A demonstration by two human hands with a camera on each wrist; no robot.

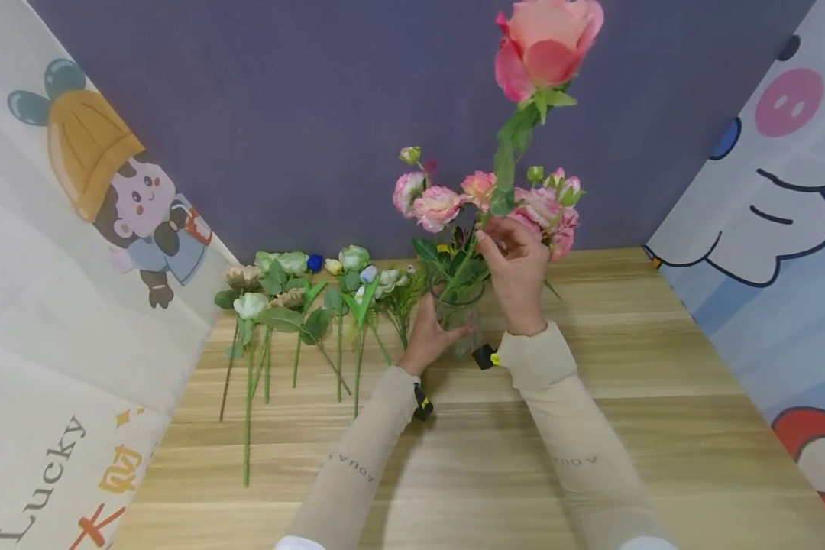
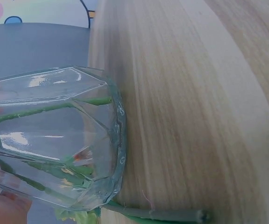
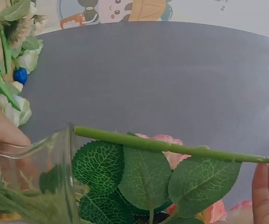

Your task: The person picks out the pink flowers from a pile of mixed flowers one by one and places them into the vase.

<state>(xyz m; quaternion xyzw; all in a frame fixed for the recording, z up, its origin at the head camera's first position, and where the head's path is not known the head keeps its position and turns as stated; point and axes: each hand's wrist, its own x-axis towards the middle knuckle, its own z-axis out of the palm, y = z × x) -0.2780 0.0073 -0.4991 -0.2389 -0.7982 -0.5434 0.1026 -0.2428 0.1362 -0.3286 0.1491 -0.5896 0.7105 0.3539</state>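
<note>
A glass vase is stood on the wooden table, near the middle of the head view. The vase is held by the left hand, with the fingers curled round its lower side. In the left wrist view, the glass wall is seen close up, with green stems inside it.

A tall pink rose is held up by the right hand, just above the vase. Its green stem is pinched between the thumb and the fingers. The big bloom is seen at the top of the frame, right of the middle. In the right wrist view, the end of the stem is seen at the rim of the vase.

Small pink flowers are already stood in the vase, behind the right hand.

More flowers with long green stems are laid flat on the table, at the left of the vase. White and pale green blooms and a small blue one are seen among them.

A purple wall is seen behind the table.
</note>
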